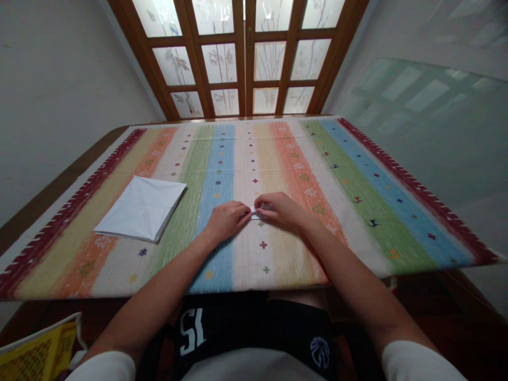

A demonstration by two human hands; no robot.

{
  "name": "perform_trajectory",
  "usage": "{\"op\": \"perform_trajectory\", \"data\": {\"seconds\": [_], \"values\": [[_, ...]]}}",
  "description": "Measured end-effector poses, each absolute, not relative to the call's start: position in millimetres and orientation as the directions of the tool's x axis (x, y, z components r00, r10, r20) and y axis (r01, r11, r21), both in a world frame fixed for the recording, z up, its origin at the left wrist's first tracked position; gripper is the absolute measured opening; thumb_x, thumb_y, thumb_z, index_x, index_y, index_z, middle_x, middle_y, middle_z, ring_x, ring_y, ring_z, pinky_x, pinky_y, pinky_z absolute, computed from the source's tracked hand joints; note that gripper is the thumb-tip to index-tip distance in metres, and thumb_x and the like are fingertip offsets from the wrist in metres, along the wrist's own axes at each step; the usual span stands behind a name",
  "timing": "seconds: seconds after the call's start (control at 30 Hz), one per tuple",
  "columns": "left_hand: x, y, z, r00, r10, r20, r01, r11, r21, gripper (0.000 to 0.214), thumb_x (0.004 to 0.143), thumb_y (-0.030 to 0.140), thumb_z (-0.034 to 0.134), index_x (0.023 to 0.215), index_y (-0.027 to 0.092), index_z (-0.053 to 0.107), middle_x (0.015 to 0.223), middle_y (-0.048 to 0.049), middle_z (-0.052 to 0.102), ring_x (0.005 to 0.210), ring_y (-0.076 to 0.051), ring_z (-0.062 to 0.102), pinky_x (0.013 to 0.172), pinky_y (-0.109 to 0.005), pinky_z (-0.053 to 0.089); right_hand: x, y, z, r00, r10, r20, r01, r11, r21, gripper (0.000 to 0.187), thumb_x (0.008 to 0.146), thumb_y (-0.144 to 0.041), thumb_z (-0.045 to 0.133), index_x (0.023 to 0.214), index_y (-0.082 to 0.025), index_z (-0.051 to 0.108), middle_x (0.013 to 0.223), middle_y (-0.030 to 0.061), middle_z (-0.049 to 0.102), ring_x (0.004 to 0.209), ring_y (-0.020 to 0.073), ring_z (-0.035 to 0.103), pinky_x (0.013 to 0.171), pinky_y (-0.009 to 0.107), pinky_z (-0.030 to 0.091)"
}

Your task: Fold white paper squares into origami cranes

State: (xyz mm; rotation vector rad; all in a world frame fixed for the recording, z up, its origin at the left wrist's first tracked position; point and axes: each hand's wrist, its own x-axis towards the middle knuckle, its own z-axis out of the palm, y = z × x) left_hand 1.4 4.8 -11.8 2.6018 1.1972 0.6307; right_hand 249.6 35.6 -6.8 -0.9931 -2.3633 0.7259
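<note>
On the striped woven cloth [337,211] over the counter [55,193], your left hand [226,221] and right hand [275,207] are both narrow; your fingertips [251,207] pinch a small white paper piece [257,214], mostly hidden, between them; a folded white paper square [141,207] lies apart at the hands' 9 o'clock; frosted glass doors [238,58] stand at 12 o'clock.

Head camera faces forward and down at both hands [226,221] [278,207].

White paper [257,214] between the 2 hands [227,221] [275,208] is mostly hidden — a yellow packet [37,349] is cut off bottom-left.
</note>
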Motion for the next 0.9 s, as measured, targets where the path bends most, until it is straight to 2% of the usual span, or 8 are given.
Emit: {"op": "perform_trajectory", "data": {"seconds": [0.2, 0.3, 0.47, 0.57, 0.73, 0.9], "values": [[4.2, 5.9, -11.8, 0.559, 0.781, 0.279, 0.649, -0.622, 0.438, 0.022, 0.105, 0.031, 0.062, 0.099, 0.019, 0.080, 0.105, -0.0111, 0.077, 0.099, -0.024, 0.073, 0.091, -0.038, 0.059, 245.2, 36.2, -8.1, -0.669, 0.707, 0.230, 0.504, 0.659, -0.558, 0.019, 0.100, -0.021, 0.064, 0.094, -0.020, 0.082, 0.106, 0.0111, 0.079, 0.096, 0.0224, 0.072, 0.093, 0.035, 0.055], [5.0, 8.9, -12.8, 0.541, 0.801, 0.258, 0.648, -0.592, 0.479, 0.022, 0.105, 0.029, 0.061, 0.098, 0.018, 0.079, 0.102, -0.0100, 0.076, 0.098, -0.024, 0.072, 0.093, -0.039, 0.059, 242.7, 37.7, -9.6, -0.649, 0.727, 0.224, 0.554, 0.653, -0.516, 0.023, 0.103, -0.023, 0.061, 0.093, -0.019, 0.082, 0.105, 0.0124, 0.076, 0.096, 0.0233, 0.070, 0.094, 0.037, 0.055], [7.2, 12.3, -15.8, 0.466, 0.846, 0.259, 0.637, -0.524, 0.566, 0.020, 0.102, 0.022, 0.064, 0.118, 0.018, 0.077, 0.110, -0.0088, 0.075, 0.091, -0.020, 0.072, 0.092, -0.038, 0.059, 241.3, 36.7, -9.4, -0.617, 0.751, 0.233, 0.597, 0.640, -0.484, 0.023, 0.102, -0.019, 0.061, 0.116, -0.019, 0.080, 0.113, 0.0131, 0.076, 0.105, 0.0252, 0.068, 0.099, 0.039, 0.053], [9.7, 11.9, -16.5, 0.457, 0.855, 0.246, 0.634, -0.507, 0.585, 0.027, 0.099, 0.016, 0.066, 0.126, 0.018, 0.072, 0.103, -0.0066, 0.076, 0.089, -0.021, 0.071, 0.094, -0.040, 0.058, 241.4, 35.4, -7.7, -0.627, 0.746, 0.224, 0.612, 0.649, -0.452, 0.023, 0.096, -0.016, 0.067, 0.114, -0.020, 0.081, 0.117, 0.0136, 0.075, 0.108, 0.0275, 0.067, 0.102, 0.042, 0.052], [12.1, 8.5, -14.0, 0.488, 0.834, 0.259, 0.630, -0.542, 0.556, 0.030, 0.096, 0.015, 0.067, 0.126, 0.018, 0.068, 0.108, -0.0085, 0.076, 0.098, -0.024, 0.071, 0.098, -0.043, 0.057, 240.9, 33.0, -3.3, -0.623, 0.759, 0.190, 0.622, 0.628, -0.468, 0.021, 0.086, -0.013, 0.073, 0.105, -0.019, 0.079, 0.110, 0.0122, 0.076, 0.100, 0.0266, 0.068, 0.093, 0.038, 0.051], [10.9, 5.2, -12.4, 0.492, 0.816, 0.304, 0.610, -0.573, 0.548, 0.028, 0.099, 0.022, 0.066, 0.127, 0.020, 0.067, 0.101, -0.0060, 0.074, 0.090, -0.022, 0.071, 0.087, -0.037, 0.058, 241.2, 28.8, -0.5, -0.572, 0.801, 0.177, 0.601, 0.556, -0.574, 0.017, 0.088, -0.017, 0.071, 0.104, -0.020, 0.077, 0.094, 0.0071, 0.079, 0.085, 0.0217, 0.070, 0.078, 0.032, 0.049]]}}
